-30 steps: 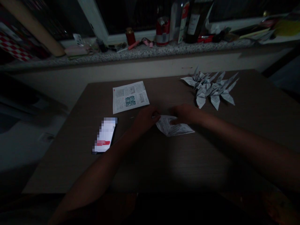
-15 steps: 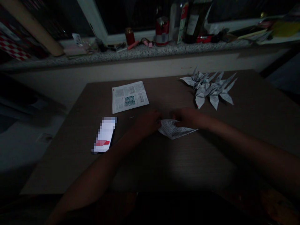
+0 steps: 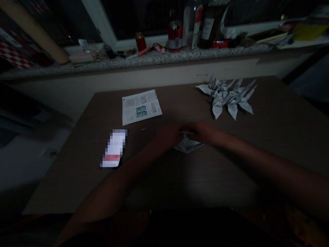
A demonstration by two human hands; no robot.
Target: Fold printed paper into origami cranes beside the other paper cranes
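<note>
Judging by its thinness, the folded printed paper point(image 3: 187, 145) is light, soft, best held at its creases; the left hand point(image 3: 168, 134) and right hand point(image 3: 203, 132) are together over it, any pinch unclear.

One left hand point(image 3: 168, 134), one right hand point(image 3: 203, 132), one folded printed sheet point(image 3: 187, 145), one flat printed sheet point(image 3: 141, 107), one phone point(image 3: 113, 148), one red can point(image 3: 175, 36), two bottles point(image 3: 192, 24); paper cranes point(image 3: 226, 97) too overlapped to count.

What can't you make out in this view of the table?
Head view:
The folded printed paper: folds hidden under the left hand and right hand.
The phone: screen pixelated.
The printed sheet: text too small.
The paper cranes: overlapping, count unclear.
The bottles: tops cut off by the upper edge.
</note>
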